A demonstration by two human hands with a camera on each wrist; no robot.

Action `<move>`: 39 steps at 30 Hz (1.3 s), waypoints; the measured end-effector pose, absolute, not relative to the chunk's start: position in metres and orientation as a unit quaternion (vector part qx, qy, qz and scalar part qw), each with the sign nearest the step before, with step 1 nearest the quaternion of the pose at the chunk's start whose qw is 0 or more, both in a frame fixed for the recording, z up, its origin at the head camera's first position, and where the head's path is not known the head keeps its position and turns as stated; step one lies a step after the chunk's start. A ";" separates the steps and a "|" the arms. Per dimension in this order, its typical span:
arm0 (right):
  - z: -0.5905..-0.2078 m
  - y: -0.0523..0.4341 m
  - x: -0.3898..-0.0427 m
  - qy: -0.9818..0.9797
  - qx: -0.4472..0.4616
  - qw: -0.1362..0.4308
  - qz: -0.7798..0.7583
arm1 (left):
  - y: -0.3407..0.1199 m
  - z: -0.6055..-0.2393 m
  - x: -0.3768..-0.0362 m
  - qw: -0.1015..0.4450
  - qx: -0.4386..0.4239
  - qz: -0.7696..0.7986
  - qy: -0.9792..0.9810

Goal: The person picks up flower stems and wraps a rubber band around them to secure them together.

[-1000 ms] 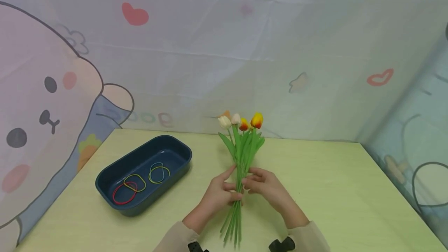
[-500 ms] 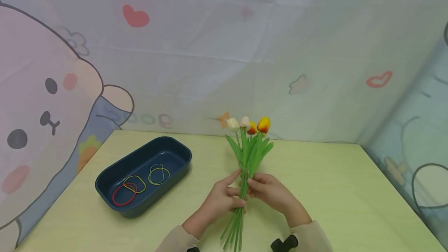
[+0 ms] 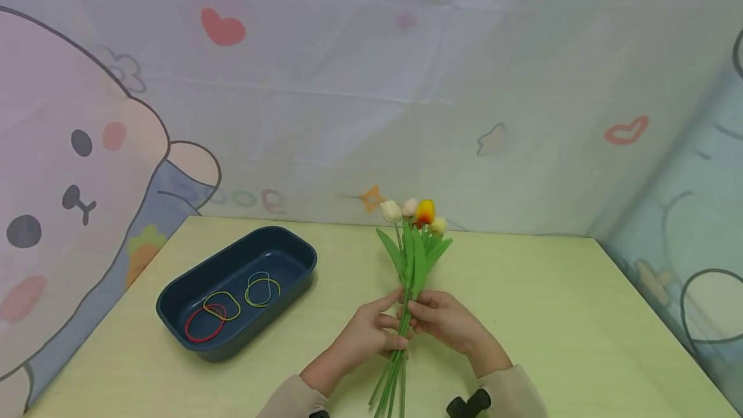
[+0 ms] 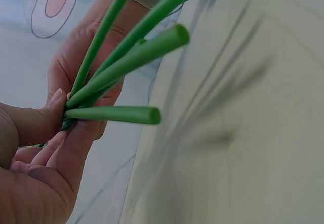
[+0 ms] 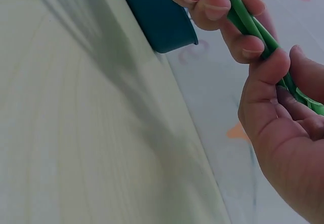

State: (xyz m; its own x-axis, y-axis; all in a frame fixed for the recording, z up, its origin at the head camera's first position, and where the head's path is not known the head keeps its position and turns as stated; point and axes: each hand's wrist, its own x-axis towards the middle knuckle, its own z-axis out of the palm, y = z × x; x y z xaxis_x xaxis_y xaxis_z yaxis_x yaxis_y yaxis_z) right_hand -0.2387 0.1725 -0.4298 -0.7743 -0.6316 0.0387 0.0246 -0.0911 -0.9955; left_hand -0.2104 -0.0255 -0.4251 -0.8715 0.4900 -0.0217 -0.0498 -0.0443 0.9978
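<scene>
Tulips (image 3: pixel 409 263) with smooth, cylindrical stems (image 4: pixel 136 62)

Left hand (image 3: pixel 371 329) and right hand (image 3: pixel 442 319) pinch them below long, pointed leaves (image 3: pixel 419 260) and egg-shaped blooms (image 3: pixel 425 211).

The dark-blue rectangular plastic tray (image 3: pixel 287 266) looked smooth and glossy, the slim green plastic stems (image 4: pixel 129 66) smooth, the pale-yellow wood-grained table (image 3: pixel 557 315) matt, and the printed cloth backdrop (image 3: pixel 348 115) creased.
</scene>
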 end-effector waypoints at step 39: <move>-0.402 0.171 -0.229 0.713 -0.187 0.121 -0.665 | -0.027 -0.431 -0.174 0.285 0.158 0.705 0.629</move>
